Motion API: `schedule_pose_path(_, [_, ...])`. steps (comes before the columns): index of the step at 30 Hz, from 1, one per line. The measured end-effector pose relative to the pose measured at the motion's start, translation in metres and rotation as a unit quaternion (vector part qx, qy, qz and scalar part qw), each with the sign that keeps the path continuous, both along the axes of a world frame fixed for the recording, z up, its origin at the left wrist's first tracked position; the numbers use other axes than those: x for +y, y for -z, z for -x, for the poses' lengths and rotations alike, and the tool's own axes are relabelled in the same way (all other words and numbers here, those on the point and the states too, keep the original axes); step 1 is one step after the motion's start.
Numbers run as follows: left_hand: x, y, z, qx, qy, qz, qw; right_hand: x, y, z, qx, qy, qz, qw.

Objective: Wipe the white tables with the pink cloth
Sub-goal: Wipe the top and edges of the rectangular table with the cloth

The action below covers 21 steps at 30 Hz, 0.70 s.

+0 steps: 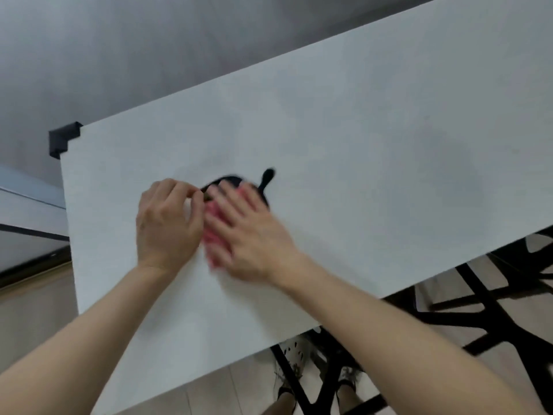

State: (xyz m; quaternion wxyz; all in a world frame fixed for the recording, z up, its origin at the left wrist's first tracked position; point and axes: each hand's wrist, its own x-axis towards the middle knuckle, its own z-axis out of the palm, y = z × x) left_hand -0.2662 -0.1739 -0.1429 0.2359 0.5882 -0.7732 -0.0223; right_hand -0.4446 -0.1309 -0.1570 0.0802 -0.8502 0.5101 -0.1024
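The white table [374,139] fills most of the view. My right hand [254,232] lies flat, fingers straight, pressing the pink cloth [214,235] onto the tabletop; it is motion-blurred. The cloth shows only at the hand's left edge and between the fingers. My left hand [167,223] is just to its left, fingertips curled and pinching the rim of a small black object with a short handle [266,178]. Most of that black object is hidden behind both hands.
A black bracket [64,139] caps the table's far left corner. A grey wall stands behind the table. A second white surface [27,211] lies at the left. Black table legs [490,322] and my feet show below the near edge.
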Motion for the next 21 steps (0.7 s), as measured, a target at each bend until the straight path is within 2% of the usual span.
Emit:
schedule_pose_path(2, [0.002,-0.002,-0.004,0.004,0.003,-0.008,1.000,0.026,-0.004,0.012,0.022,-0.066,-0.019,0.997])
schedule_pose_path(3, [0.003,-0.003,-0.002,0.007,0.014,-0.011,1.000,0.027,-0.003,0.038,0.026,-0.055,-0.024,0.998])
schedule_pose_path(5, [0.006,-0.004,0.007,0.016,0.039,-0.019,0.999,0.015,-0.002,0.116,0.041,0.067,-0.042,0.996])
schedule_pose_path(8, [0.019,-0.005,0.029,0.030,0.076,-0.035,0.996,-0.001,-0.011,0.234,0.067,0.310,-0.055,0.947])
schedule_pose_path(9, [0.025,-0.004,0.034,0.033,0.089,-0.040,0.995,-0.003,-0.011,0.251,0.067,0.355,-0.060,0.930])
schedule_pose_path(11, [0.034,-0.003,0.043,0.040,0.106,-0.044,0.993,-0.004,-0.003,0.234,0.063,0.400,-0.054,0.913])
schedule_pose_path(13, [0.042,-0.003,0.049,0.052,0.112,-0.045,0.991,0.008,0.003,0.174,0.060,0.367,0.007,0.928])
schedule_pose_path(14, [0.044,-0.003,0.053,0.057,0.112,-0.043,0.991,0.023,0.003,0.138,0.055,0.307,0.022,0.950])
schedule_pose_path(15, [0.046,-0.004,0.058,0.062,0.110,-0.040,0.991,0.042,0.003,0.105,0.051,0.230,0.008,0.972])
schedule_pose_path(17, [0.045,-0.005,0.072,0.073,0.104,-0.035,0.991,0.078,-0.005,0.069,0.054,0.092,-0.032,0.994])
schedule_pose_path(19, [0.043,-0.004,0.093,0.084,0.098,-0.033,0.991,0.104,-0.006,0.088,0.061,0.013,-0.046,0.997])
schedule_pose_path(21, [0.043,-0.002,0.117,0.093,0.117,-0.027,0.988,0.116,-0.007,0.150,0.059,0.033,-0.066,0.996])
